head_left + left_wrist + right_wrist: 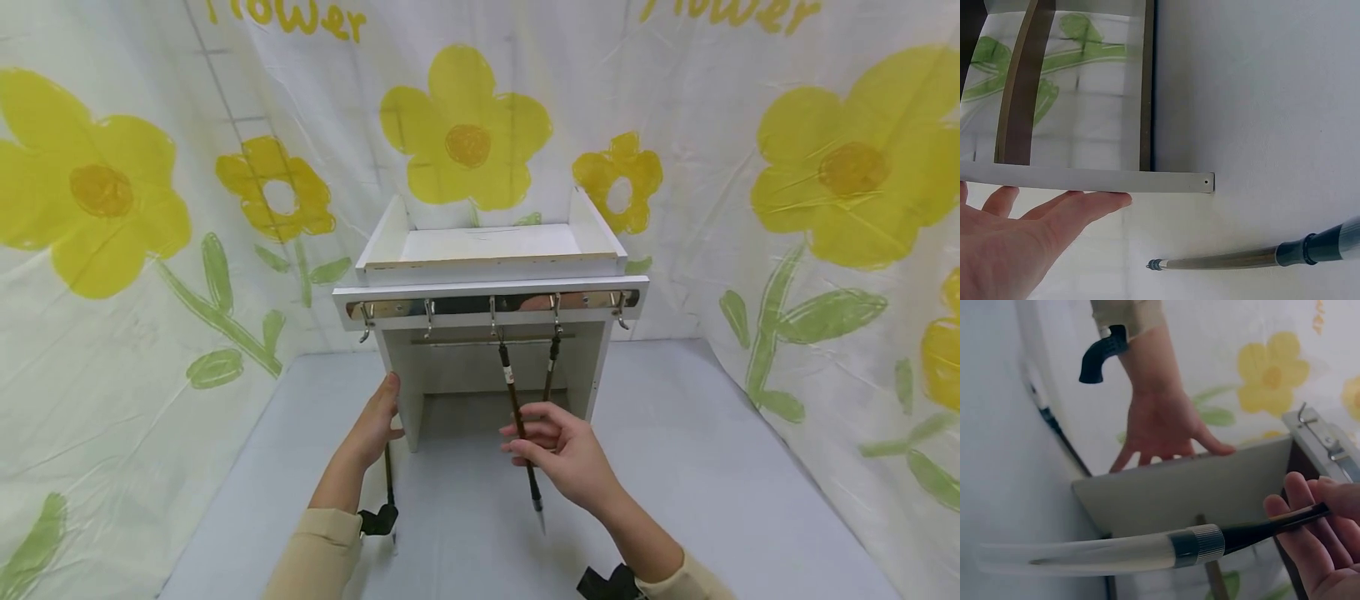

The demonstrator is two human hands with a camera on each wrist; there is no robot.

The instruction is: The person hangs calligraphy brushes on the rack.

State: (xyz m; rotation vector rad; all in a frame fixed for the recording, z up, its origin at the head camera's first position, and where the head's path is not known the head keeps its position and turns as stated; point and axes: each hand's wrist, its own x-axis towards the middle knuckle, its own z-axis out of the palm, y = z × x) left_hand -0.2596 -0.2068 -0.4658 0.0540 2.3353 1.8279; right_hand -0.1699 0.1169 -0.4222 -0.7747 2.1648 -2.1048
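A white wooden shelf rack point(397, 375) stands on the table, with a metal hook strip point(457, 305) along its front. My right hand point(562, 450) pinches the lower handle of a dark brown calligraphy brush point(507, 375), whose loop is at the middle hook. In the right wrist view, a clear cap point(1104, 553) covers its pale tip. Just behind it, a second brush point(552, 367) hangs from the hook to the right. My left hand point(371, 425), fingers extended, rests against the rack's left side panel. A third brush point(1229, 259) lies on the table beside that panel.
The white table point(675, 450) reaches out on both sides of the rack. Behind stands a curtain point(697, 183) printed with yellow flowers. An open-topped tray section point(487, 243) sits above the hook strip. Black wrist mounts point(378, 520) are on both arms.
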